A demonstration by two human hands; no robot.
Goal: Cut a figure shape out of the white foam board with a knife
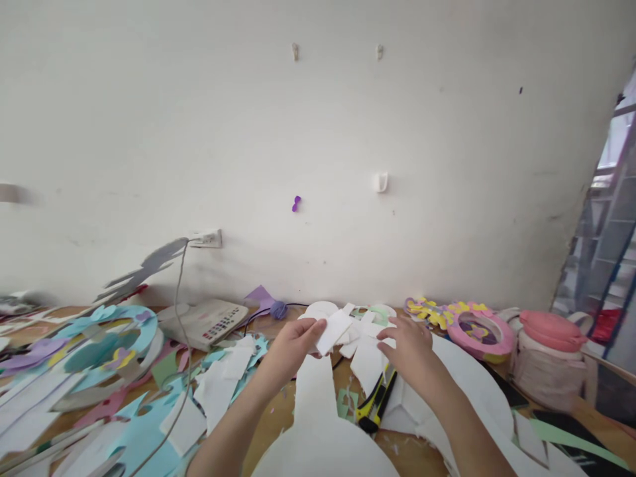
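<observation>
My left hand (304, 333) pinches a small white rectangular foam or card piece (334, 331) between thumb and fingers, tilted up toward the right. To the right, my right hand (410, 338) is held with curled fingers apart, over a pile of white scraps (365, 351), and I see nothing between its fingers. Below that hand a yellow and black utility knife (376, 401) lies among the scraps. A large white cutout (318, 424) with a narrow neck and rounded lower part lies in front of me, beneath the left hand. More white sheet (470, 377) spreads under my right forearm.
Coloured offcuts (144, 417) and a pale blue ring (144, 331) cover the left. A grey keypad device (211, 323) sits near the wall, with a cable (179, 298) hanging across. On the right are a pink tape-like ring (457, 328), yellow flower cutouts (430, 311) and a pink-lidded container (551, 358).
</observation>
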